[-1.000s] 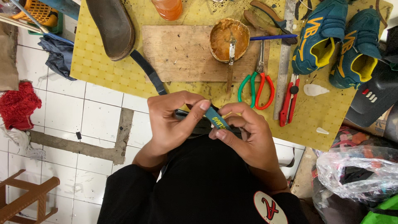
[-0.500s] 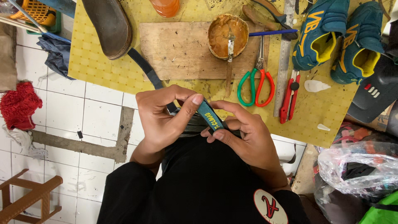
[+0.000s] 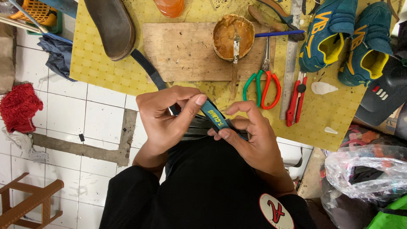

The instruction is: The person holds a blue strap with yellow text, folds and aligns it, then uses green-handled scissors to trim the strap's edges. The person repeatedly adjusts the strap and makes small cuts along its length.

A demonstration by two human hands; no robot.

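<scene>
Two hands, left hand [image 3: 163,121] and right hand [image 3: 250,135], fingers clamped on teal strap [image 3: 214,116]; mid-fitting, apparently; next needs steady tension.

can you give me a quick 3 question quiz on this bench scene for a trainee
1. True or false: both hands grip the blue strap.
2. Which lies just right of the scissors? A) red cutter B) a hammer C) a spool
3. What stands in the glue bowl?

Key:
1. True: left hand and right hand pinch it.
2. A, the red cutter.
3. A glue-coated stick.
</scene>
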